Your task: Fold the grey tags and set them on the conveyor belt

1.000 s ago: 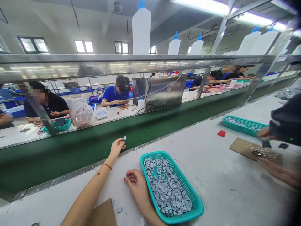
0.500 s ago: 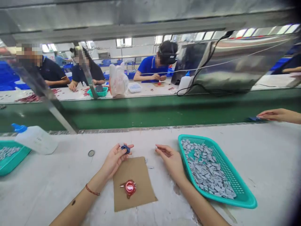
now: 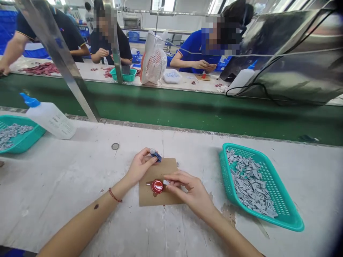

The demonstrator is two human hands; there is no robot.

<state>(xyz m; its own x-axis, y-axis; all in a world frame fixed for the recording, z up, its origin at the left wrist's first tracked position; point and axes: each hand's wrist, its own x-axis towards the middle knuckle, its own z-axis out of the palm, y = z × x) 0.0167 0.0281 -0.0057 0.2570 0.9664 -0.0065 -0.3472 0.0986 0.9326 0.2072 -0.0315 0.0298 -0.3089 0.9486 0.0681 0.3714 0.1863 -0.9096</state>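
A: Where is the shiny red round thing [image 3: 157, 186]?

B: On the brown cardboard [image 3: 169, 165], just left of the right hand's [image 3: 193, 189] fingertips.

A: So that hand is nearer?

B: Yes. It pinches a small pale piece [image 3: 166, 182] right beside the red thing. I can't tell if they touch.

A: And the left hand [image 3: 139, 166]?

B: A bit farther off, by the card's far edge. It grips a small dark blue piece [image 3: 156, 157] with a whitish bit [image 3: 152, 151] on top.

A: What does the red one look like?

B: Glossy, like wet candy. Its thin stem points left, away from the right hand.
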